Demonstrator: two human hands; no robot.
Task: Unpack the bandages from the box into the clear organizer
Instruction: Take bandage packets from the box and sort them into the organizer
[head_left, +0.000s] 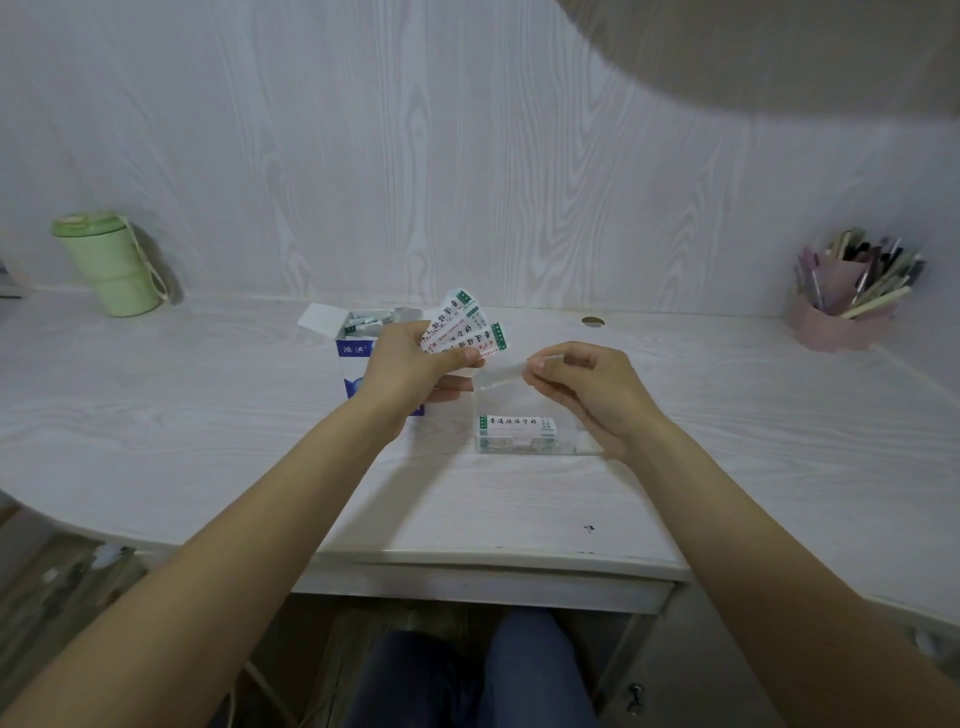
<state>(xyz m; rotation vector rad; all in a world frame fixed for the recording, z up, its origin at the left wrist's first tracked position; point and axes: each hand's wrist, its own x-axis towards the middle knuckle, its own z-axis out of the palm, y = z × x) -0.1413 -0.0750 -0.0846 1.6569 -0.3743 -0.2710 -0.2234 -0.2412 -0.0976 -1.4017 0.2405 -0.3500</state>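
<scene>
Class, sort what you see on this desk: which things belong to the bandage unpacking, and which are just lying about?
Belongs to the job:
bandages fanned in the left hand
open box
clear organizer, lid held by the right hand
bandages inside it

Just lying about:
green cup
pink pen holder

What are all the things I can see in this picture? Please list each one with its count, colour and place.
bandage box: one, blue and white, open, on the desk behind the left hand, more bandages inside.
fanned bandages: about three, white with green and red print, held above the desk.
clear organizer: one, transparent, desk centre, lid raised.
stored bandages: a small stack, white and green, at the organizer's bottom.
cup: one, light green, far left.
pen holder: one, pink, full of pens, far right.
desk: one, whitish wood grain.
hands: left hand grips the fanned bandages; right hand pinches the organizer's lid.
</scene>
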